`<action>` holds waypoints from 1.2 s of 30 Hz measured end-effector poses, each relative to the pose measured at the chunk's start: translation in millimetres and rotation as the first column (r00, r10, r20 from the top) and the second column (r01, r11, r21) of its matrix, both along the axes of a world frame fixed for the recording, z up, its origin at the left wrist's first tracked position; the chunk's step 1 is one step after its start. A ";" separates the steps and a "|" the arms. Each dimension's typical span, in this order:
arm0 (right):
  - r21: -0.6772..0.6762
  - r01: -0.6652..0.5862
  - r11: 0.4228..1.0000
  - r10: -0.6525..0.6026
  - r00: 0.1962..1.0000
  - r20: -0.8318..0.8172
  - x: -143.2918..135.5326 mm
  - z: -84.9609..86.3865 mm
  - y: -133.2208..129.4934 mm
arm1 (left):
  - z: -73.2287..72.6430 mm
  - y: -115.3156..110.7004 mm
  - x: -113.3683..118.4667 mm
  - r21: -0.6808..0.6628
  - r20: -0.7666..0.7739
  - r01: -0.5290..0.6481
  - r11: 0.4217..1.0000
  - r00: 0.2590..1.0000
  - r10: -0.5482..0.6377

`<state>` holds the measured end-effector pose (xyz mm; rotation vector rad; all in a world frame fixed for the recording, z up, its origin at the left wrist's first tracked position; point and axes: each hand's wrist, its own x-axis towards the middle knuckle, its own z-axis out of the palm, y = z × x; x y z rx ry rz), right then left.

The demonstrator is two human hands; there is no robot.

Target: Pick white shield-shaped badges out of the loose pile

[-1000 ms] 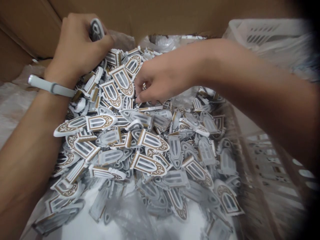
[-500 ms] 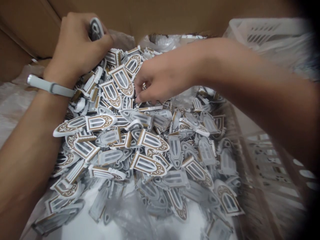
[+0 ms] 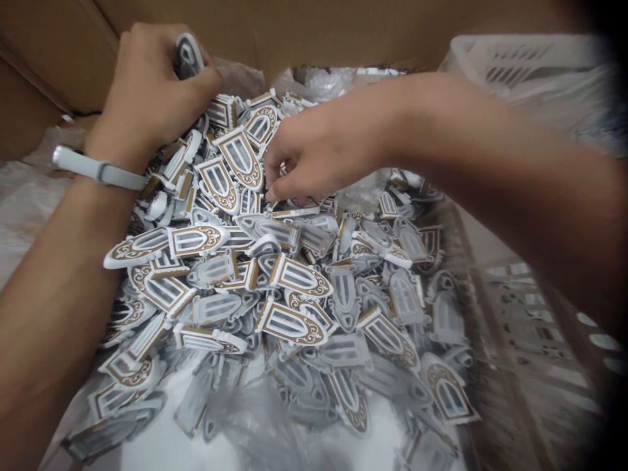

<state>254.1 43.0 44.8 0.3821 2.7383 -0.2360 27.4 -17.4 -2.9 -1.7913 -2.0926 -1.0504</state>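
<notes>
My left hand [image 3: 157,88] is closed round a grey-and-white arched plastic piece [image 3: 189,57], whose end sticks up between thumb and fingers. It hovers at the back left of a heap of small arch-shaped pieces [image 3: 294,327], like toy windows, white with gold scrollwork on one face and plain grey on the other. My right hand [image 3: 307,154] reaches into the back middle of the heap with thumb and fingertips pinched together. What those fingertips hold, if anything, is hidden. Gold-trimmed pieces [image 3: 240,157] lie right beside them.
Brown cardboard walls [image 3: 318,33] rise behind the heap. Clear plastic bags [image 3: 265,418] lie in front of it and at the left. A white slotted basket [image 3: 515,59] stands at the back right, and slatted white plastic [image 3: 530,307] shows under my right arm.
</notes>
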 end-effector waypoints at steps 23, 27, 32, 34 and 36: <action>0.008 0.005 1.000 -0.005 1.000 -0.013 0.5 -3.2 3.9 | 0.0 -0.6 1.6 -0.030 -0.012 -0.014 0.999 1.000 0.014; 0.023 0.015 1.000 -0.015 1.000 -0.020 0.8 -1.8 1.7 | -0.3 0.0 -0.5 -0.025 -0.026 -0.011 1.000 1.000 0.010; 0.045 0.022 0.999 -0.021 1.000 -0.016 0.5 -0.7 1.1 | -0.1 0.4 -2.4 -0.027 -0.033 -0.005 1.000 0.999 0.004; 0.038 0.013 0.999 -0.012 1.000 -0.018 0.4 -1.0 1.9 | 0.6 0.0 -2.2 -0.040 -0.033 -0.004 0.999 0.999 0.003; 0.015 -0.005 1.000 0.005 1.000 -0.017 0.4 -1.3 2.6 | 1.3 -0.5 -1.6 -0.051 -0.037 -0.014 0.999 0.999 0.013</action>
